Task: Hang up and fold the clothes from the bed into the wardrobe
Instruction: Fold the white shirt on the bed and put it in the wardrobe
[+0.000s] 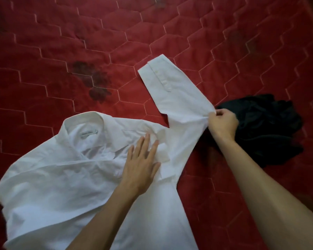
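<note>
Lying wrinkled on the red quilted bed [152, 24], a white, maybe cotton shirt [61, 177] has left fingers [143, 143] pressing flat and right fingers [222, 113] pinching its sleeve [170, 87].

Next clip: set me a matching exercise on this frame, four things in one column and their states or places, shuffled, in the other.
Column one
1. left hand
2. right hand
3. black garment
4. collar

Column two
A. crumpled in a heap on the red bedcover
B. flat, fingers straight, pressing on the white shirt
C. pinching the bend of the sleeve
D. open, with a label showing inside it

Pairs: 1-B, 2-C, 3-A, 4-D
</note>
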Tool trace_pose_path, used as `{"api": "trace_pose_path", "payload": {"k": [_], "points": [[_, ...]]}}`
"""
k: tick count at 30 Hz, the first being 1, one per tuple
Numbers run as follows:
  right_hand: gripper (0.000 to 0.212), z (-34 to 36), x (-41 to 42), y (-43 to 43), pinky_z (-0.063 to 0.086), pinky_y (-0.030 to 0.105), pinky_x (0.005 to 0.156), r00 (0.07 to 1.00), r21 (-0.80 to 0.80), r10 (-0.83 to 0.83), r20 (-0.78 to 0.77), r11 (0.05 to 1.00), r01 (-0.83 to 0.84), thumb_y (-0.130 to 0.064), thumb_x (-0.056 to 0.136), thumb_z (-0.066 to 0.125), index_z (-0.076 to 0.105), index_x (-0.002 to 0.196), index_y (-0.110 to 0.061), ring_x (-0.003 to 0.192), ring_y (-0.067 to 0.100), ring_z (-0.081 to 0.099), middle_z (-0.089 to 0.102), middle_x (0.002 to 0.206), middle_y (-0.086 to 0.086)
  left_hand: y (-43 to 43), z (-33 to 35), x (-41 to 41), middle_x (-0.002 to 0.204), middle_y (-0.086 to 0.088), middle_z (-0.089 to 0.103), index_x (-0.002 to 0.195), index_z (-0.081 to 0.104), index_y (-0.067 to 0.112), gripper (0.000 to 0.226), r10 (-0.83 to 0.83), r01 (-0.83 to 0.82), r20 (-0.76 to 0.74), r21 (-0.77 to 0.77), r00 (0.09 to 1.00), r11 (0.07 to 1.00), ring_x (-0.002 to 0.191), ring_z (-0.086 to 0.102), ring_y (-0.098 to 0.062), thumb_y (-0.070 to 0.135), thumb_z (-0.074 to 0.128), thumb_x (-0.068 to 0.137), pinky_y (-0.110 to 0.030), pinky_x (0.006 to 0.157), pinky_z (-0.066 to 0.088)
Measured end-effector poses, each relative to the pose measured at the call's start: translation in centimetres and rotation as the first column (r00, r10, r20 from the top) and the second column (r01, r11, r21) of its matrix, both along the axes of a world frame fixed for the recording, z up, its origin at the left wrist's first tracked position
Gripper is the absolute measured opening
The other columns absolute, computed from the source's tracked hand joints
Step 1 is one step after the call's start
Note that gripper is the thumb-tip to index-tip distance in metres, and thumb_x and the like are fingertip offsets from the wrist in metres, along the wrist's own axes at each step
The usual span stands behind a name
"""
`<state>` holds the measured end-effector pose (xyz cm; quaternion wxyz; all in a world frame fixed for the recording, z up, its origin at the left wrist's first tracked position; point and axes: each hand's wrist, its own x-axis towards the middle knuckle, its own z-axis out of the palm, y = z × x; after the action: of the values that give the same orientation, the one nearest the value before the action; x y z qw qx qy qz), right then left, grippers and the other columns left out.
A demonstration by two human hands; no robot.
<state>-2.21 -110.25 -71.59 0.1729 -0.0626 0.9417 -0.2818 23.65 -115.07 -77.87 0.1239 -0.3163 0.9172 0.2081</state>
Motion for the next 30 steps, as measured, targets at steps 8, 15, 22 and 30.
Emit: {"api": "trace_pose_path", "payload": {"k": [8, 15, 22, 30], "points": [[0.031, 5.0, -2.7, 9.5, 0.051, 0.039, 0.083, 0.759, -0.379, -0.301, 0.578, 0.724, 0.576, -0.015, 0.085, 0.049, 0.051, 0.054, -0.012, 0.051, 0.010, 0.058, 0.056, 0.049, -0.005, 0.8, 2.0, -3.8, 0.165, -0.017, -0.009, 0.158, 0.010, 0.016, 0.083, 0.087, -0.088, 0.113, 0.005, 0.990, 0.996, 0.153, -0.005, -0.033, 0.044, 0.050, 0.091, -0.053, 0.122, 0.008], [0.026, 2.5, 0.0, 11.5, 0.050, 0.017, 0.046, 0.509, -0.374, -0.027, 0.860, 0.645, 0.667, -0.009, 0.099, 0.048, 0.065, 0.080, -0.008, 0.050, 0.007, 0.051, 0.052, 0.062, 0.002, 4.3, 5.3, -10.9, 0.145, -0.012, 0.048, 0.141, 0.045, 0.008, 0.068, 0.058, 0.015, -0.398, 0.178, 0.915, 0.984, 0.133, 0.046, -0.028, 0.033, 0.059, 0.079, -0.045, 0.108, 0.041], [0.012, 1.1, 1.3, 11.1, 0.050, 0.023, 0.069, 0.698, -0.490, 0.329, 0.636, 0.871, 0.035, -0.022, 0.079, 0.068, 0.071, 0.091, -0.018, 0.083, 0.009, 0.068, 0.073, 0.082, -0.009, 6.6, 9.6, -16.3, 0.099, 0.013, 0.068, 0.098, 0.070, 0.026, 0.023, 0.298, 0.030, -0.477, 0.565, 0.827, 0.824, 0.098, 0.060, -0.005, 0.025, 0.068, 0.075, -0.032, 0.089, 0.049], [0.067, 1.7, 0.8, 10.8, 0.043, 0.037, 0.104, 0.271, -0.644, 0.628, 0.730, 0.498, 0.580, -0.036, 0.080, 0.076, 0.053, 0.138, -0.012, 0.119, 0.023, 0.059, 0.062, 0.129, 0.011, 3.4, 14.9, -18.1, 0.068, 0.017, 0.061, 0.100, 0.069, 0.017, 0.029, 0.517, -0.013, -0.393, 0.786, 0.760, 0.618, 0.064, 0.055, 0.004, 0.000, 0.052, 0.083, -0.012, 0.063, 0.041]]}}
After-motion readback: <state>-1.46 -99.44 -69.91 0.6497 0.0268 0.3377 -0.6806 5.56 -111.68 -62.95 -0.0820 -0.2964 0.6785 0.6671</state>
